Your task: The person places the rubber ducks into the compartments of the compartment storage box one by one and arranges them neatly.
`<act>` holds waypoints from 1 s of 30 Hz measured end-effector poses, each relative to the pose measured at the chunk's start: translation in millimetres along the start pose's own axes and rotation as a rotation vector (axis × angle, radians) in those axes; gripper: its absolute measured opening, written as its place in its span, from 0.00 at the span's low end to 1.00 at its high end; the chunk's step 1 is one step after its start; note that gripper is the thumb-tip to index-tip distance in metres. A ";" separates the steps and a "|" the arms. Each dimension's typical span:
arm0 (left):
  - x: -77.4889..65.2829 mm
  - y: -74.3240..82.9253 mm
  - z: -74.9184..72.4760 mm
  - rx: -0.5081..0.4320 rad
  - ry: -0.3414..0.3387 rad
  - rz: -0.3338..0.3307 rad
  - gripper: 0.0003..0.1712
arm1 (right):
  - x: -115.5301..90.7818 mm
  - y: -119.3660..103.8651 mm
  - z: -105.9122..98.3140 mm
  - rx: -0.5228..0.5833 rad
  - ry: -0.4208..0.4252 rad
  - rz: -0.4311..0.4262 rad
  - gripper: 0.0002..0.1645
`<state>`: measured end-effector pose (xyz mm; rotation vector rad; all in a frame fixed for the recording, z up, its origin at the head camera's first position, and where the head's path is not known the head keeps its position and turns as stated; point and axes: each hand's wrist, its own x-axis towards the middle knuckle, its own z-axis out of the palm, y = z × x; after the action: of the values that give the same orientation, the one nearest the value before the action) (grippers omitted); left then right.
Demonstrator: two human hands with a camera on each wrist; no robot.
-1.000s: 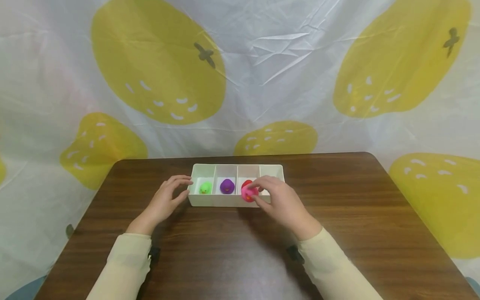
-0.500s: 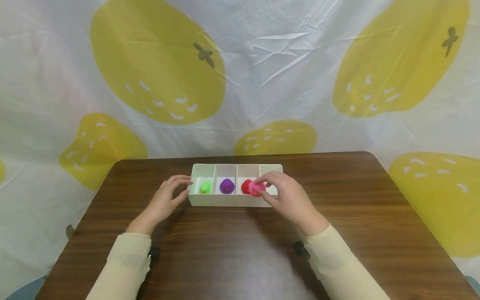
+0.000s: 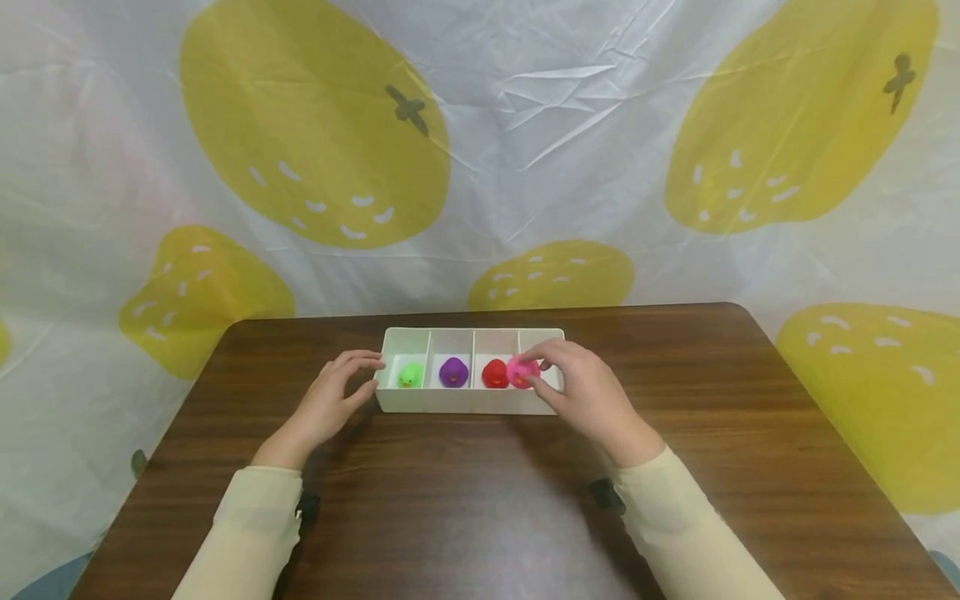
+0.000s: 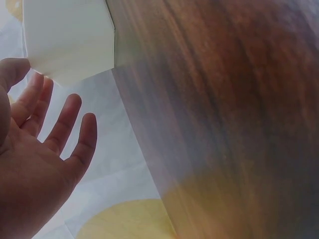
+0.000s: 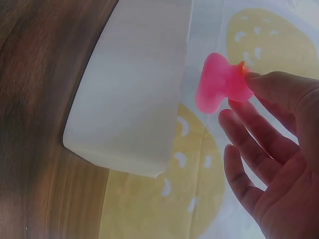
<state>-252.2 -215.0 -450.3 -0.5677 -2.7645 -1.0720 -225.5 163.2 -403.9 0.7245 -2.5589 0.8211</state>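
A white four-compartment box stands near the back of the table. Its first three compartments from the left hold a green rubber duck, a purple one and a red rubber duck. My right hand pinches a pink rubber duck by its head between thumb and fingers. The duck is held above the box's rim in the right wrist view, and in the head view it overlaps the divider before the rightmost compartment. My left hand touches the box's left end with its fingertips, fingers loosely spread.
The box rests on a dark wood-grain table. Behind the table hangs a white curtain printed with large yellow fruit.
My right hand has carried the pink duck rightward, from in front of the red duck toward the rightmost compartment, uncovering the red duck. My left hand has stayed at the box's end.
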 end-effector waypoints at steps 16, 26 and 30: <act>1.6 -4.2 0.6 -0.004 -0.011 -0.016 0.17 | 2.3 15.9 -3.1 -0.016 -0.021 0.056 0.13; 1.7 -5.4 1.5 -0.009 -0.007 -0.013 0.17 | 2.8 24.4 -0.8 -0.030 -0.034 0.065 0.13; 1.7 -5.6 1.7 -0.009 -0.007 -0.011 0.17 | 3.0 26.2 -0.8 -0.032 -0.044 0.079 0.13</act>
<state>-255.8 -217.1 -454.6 -0.5584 -2.7732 -1.0881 -242.7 181.0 -413.2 0.6424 -2.6490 0.7946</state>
